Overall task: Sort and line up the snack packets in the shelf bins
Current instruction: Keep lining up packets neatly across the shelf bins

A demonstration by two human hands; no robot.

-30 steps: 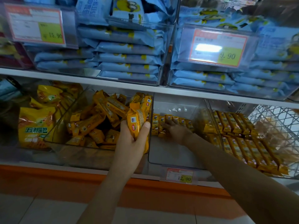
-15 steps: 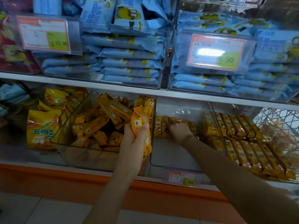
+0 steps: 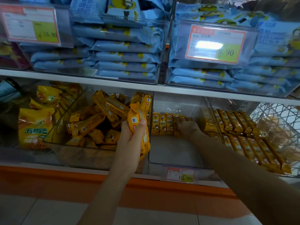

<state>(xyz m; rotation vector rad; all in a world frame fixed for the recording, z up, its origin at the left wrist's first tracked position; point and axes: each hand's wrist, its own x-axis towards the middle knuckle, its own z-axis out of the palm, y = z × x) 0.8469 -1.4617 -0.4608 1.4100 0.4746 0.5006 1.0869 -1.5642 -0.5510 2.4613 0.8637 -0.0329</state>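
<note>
Shop shelf (image 3: 113,82), clear middle bin (image 3: 177,164): just one short row of packets (image 3: 163,124) stands along its back, my right hand (image 3: 189,127) stretching its fingers onto it. My left hand (image 3: 132,140) grips a bunch of packets (image 3: 140,120) in front of the jumbled bin (image 3: 90,125) (loads left to line up, I reckon).

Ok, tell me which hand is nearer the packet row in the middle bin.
Right. The right hand touches the right end of the row; the left hand is apart, off to the row's left, gripping a bunch of packets.
</note>
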